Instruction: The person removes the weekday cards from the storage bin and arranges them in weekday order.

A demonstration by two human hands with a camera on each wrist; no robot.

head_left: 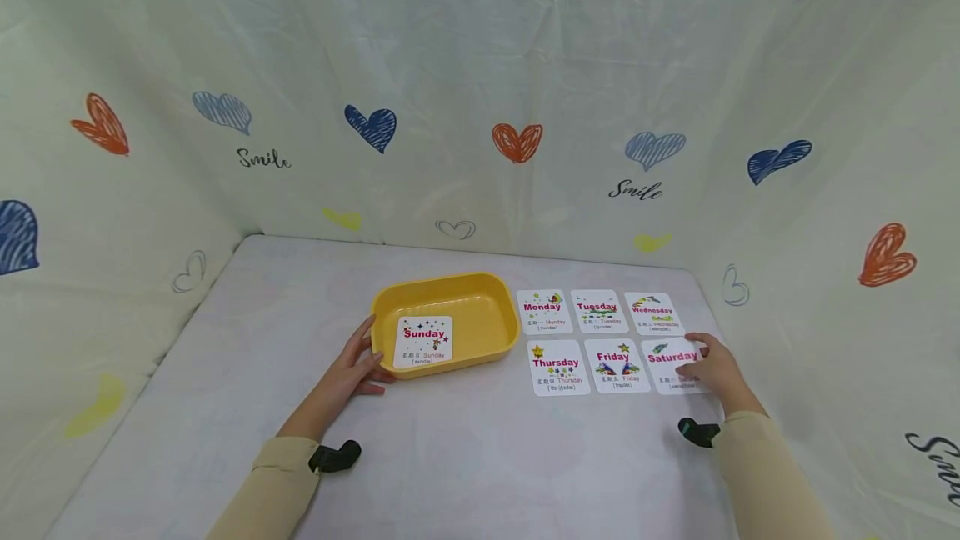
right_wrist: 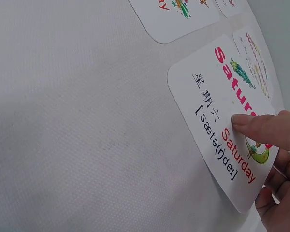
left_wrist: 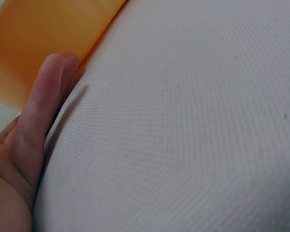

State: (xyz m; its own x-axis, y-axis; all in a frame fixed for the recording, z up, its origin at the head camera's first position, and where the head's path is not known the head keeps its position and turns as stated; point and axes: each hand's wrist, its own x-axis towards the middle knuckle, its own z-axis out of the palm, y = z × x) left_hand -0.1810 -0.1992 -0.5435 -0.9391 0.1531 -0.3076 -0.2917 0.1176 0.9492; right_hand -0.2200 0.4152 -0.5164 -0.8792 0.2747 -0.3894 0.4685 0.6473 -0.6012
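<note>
My left hand (head_left: 352, 367) rests against the left end of the yellow tray (head_left: 480, 323), fingers at its rim and near corner. In the left wrist view, straight fingers (left_wrist: 46, 96) lie along the tray's outer wall. Inside the tray, at its left, is the Sunday card (head_left: 422, 343). My right hand (head_left: 716, 369) pinches the right side of the Saturday card (head_left: 663, 372). The right wrist view shows the thumb (right_wrist: 261, 126) on the printed face and the other fingers at and under the edge. Left of that card lies the Friday card (head_left: 617, 367).
The Thursday card (head_left: 558, 369) completes the near row. Behind it are the Monday card (head_left: 544, 312), Tuesday card (head_left: 599, 312) and Wednesday card (head_left: 652, 315), right of the tray. A white cloth (head_left: 480, 457) covers the table; heart-printed curtains (head_left: 450, 48) surround its back and sides.
</note>
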